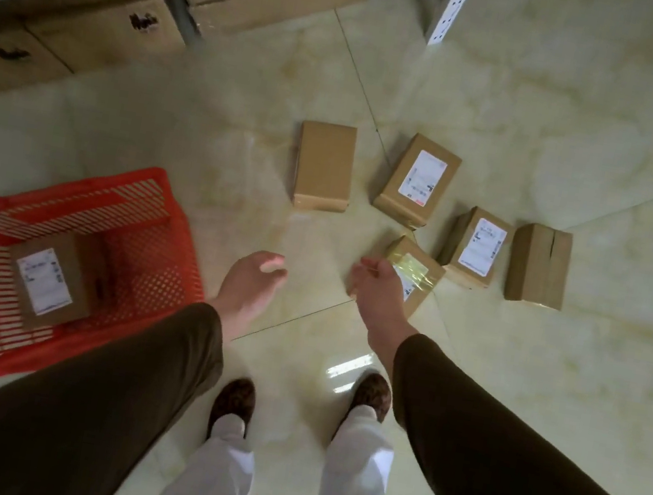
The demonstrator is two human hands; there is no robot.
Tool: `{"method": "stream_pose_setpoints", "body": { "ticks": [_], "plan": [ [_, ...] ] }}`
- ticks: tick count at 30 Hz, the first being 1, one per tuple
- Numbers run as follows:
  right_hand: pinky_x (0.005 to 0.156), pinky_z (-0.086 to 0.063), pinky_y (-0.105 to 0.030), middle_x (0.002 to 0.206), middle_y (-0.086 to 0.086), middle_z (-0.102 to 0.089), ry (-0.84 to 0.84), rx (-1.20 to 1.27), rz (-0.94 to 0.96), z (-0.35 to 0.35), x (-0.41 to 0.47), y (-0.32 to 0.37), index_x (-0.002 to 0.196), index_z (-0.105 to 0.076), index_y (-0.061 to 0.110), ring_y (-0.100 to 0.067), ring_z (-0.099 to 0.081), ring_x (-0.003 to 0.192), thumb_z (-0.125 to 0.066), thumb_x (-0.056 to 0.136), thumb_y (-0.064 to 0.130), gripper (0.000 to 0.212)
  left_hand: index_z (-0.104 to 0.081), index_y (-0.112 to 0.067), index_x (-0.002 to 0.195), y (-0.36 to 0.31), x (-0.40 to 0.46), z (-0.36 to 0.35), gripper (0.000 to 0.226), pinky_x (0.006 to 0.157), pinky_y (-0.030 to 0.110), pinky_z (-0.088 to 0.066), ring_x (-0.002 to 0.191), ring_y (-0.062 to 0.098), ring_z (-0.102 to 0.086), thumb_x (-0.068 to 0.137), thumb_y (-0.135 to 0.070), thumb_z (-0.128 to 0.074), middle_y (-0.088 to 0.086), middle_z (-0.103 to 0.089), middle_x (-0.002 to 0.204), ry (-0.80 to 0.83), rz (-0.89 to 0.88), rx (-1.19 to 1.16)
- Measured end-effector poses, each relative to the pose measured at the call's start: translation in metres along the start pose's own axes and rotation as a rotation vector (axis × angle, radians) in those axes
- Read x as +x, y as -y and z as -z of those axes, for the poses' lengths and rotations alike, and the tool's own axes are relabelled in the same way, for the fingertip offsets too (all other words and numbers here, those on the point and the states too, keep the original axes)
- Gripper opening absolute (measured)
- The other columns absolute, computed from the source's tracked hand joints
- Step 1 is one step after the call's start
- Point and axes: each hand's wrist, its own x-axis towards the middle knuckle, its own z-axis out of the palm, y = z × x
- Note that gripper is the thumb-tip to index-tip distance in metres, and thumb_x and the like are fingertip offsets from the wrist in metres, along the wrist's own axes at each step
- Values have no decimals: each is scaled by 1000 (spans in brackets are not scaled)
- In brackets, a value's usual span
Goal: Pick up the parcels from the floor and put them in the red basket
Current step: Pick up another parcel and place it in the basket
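Left hand (252,280): empty, fingers loosely curled, above bare floor (551,393) between basket and parcels.
Right hand (377,284): fingers spread apart, holding nothing, just over the near end of the taped parcel (416,269); contact cannot be told.
Other parcels: plain parcel (324,165), two labelled parcels (417,180) (476,246), and end parcel (538,264), all beyond the fingers.
Red basket (172,230): left of the left hand, one labelled box (49,281) inside.

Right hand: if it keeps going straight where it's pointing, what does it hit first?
Most likely the taped parcel directly beyond the right hand; the open fingers already overlap its near edge in this view. Whether they touch it can't be told, since height above the floor is unclear.
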Motion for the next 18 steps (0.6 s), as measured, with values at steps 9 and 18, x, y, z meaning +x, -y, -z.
{"method": "stream_pose_setpoints", "body": {
  "ticks": [9,18],
  "plan": [
    [92,-55,-39,102,6,-64,16,-127,85,40,79,42,123,-60,19,-21,-66,102,-55,100,31,26,-57,-12,137,-40,49,-47,42,93,28,-40,125,23,-56,98,-25,-63,7,-59,141,-111,78,-60],
    [103,-41,-40,120,-1,-53,139,-168,69,-2,164,72,142,-53,7,-23,-55,117,-44,106,24,40,-46,-17,148,-46,137,-57,52,99,31,-38,133,26,-48,100,-29,-61,7,-47,150,-151,162,-242]
  ]
}}
